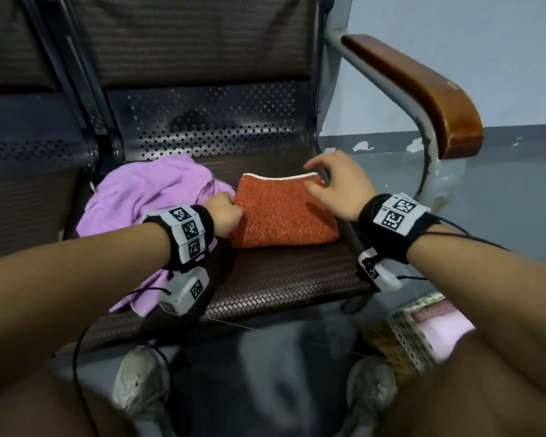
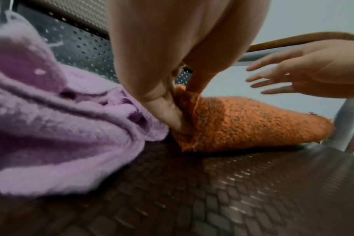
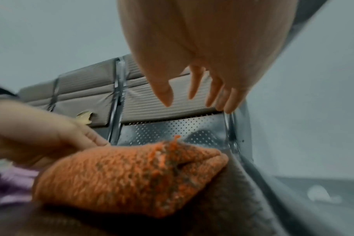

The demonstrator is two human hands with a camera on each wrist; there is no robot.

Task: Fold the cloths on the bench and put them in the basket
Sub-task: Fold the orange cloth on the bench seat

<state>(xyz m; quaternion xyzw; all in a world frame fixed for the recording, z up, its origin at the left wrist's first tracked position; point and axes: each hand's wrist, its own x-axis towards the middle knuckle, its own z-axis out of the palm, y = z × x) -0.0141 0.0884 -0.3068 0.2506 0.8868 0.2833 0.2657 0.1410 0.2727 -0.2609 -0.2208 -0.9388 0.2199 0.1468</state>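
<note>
Now the orange cloth (image 1: pixel 281 212) lies folded on the desk (image 1: pixel 281 282), and I take it as my landmark. My left hand (image 1: pixel 224 216) pinches its left edge, fingers tucked into the layers. My right hand (image 1: pixel 334 184) hovers over its far right corner with fingers spread and relaxed, holding nothing; whether a fingertip touches the cloth I cannot tell.

I judge the fold is done and the lift comes next. Lifted by the left edge alone, the layers could sag open, since only one side is pinched. The loose threads at the far corner, plain in the right wrist view, could snag.

Left of the orange cloth, touching it, the purple cloth (image 1: pixel 145 197) lies crumpled and unfolded; my left hand sits right at the seam and could drag it along. The basket (image 1: pixel 413 329) sits below the desk, nearer me and to the right, with something pink inside. The armrest (image 1: pixel 423 89) rises to the right, beside that path
</note>
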